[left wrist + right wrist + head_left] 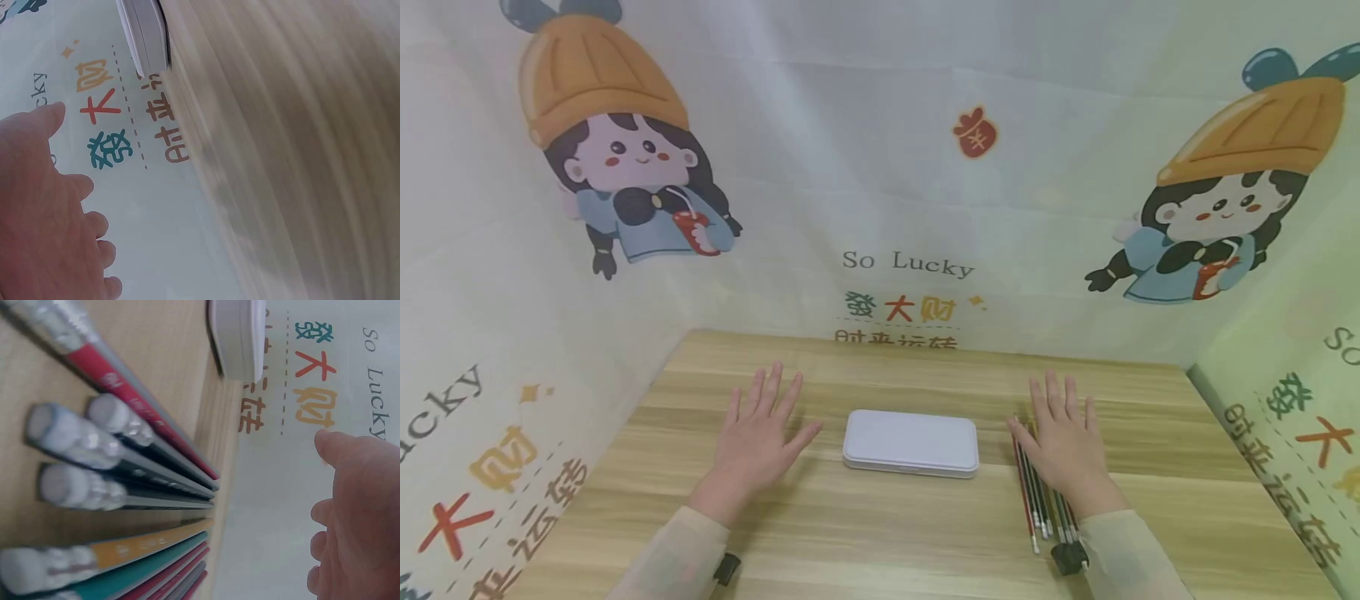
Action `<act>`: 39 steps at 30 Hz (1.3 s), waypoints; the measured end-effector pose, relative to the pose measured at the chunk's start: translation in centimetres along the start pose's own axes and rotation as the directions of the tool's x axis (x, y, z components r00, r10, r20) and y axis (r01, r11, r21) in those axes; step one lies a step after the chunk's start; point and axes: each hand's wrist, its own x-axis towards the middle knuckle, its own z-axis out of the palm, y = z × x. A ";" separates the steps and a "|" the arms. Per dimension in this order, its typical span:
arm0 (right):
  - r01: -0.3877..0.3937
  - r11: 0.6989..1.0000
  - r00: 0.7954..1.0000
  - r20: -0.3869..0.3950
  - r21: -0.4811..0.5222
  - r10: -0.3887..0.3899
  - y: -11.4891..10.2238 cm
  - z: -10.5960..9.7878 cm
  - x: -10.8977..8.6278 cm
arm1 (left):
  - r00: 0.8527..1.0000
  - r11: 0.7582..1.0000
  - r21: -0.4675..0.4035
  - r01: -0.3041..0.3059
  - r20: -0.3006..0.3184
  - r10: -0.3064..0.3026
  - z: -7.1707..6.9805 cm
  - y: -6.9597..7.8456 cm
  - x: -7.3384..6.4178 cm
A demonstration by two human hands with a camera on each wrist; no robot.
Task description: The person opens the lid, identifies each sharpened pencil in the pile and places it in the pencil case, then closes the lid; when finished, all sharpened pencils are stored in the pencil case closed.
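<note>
Hovering over the desk, the left hand is spread wide, its grip empty. To its right sits the white case, closed; it would probably handle best steadied at one end and lifted by its front edge. Its long axis runs side to side. Next come the pencils, likely best pinched mid-shaft; erasers nearest, long axes running away. Partly over them spreads the right hand, grip holding nothing.
</note>
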 end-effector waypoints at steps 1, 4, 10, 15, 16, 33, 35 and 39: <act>0.001 1.000 1.000 0.001 0.001 -0.001 0.0 0.0 0.0 | 1.000 1.000 -0.001 0.001 -0.001 -0.001 0.0 0.0 0.0; 0.004 1.000 1.000 0.001 0.003 -0.004 0.0 0.0 0.0 | 1.000 1.000 -0.004 0.001 -0.003 -0.001 -0.1 0.0 -0.1; 0.021 1.000 1.000 -0.013 0.016 -0.021 -0.2 -0.4 0.1 | 1.000 1.000 -0.009 0.003 0.003 -0.003 -0.2 -0.1 -0.1; 0.051 0.998 0.998 -0.038 -0.021 -0.052 -0.2 -0.5 0.0 | 1.000 1.000 -0.002 -0.008 -0.002 0.008 -0.3 -0.2 -0.3; 0.062 0.998 0.997 -0.053 -0.030 -0.063 -0.2 -0.5 0.0 | 1.000 1.000 0.000 -0.011 -0.003 0.011 -0.3 -0.2 -0.3; 0.337 0.908 0.941 -0.054 0.249 -0.335 -2.3 1.1 0.0 | 0.985 0.972 -0.197 -0.125 0.091 0.145 1.5 1.1 0.2; 0.342 0.903 0.938 -0.034 0.261 -0.346 -2.6 1.2 0.1 | 0.980 0.957 -0.256 -0.137 0.103 0.168 1.7 1.3 0.3; 0.371 0.884 0.924 -0.015 0.286 -0.383 -3.1 1.3 0.4 | 0.969 0.927 -0.343 -0.149 0.137 0.206 2.0 1.5 0.6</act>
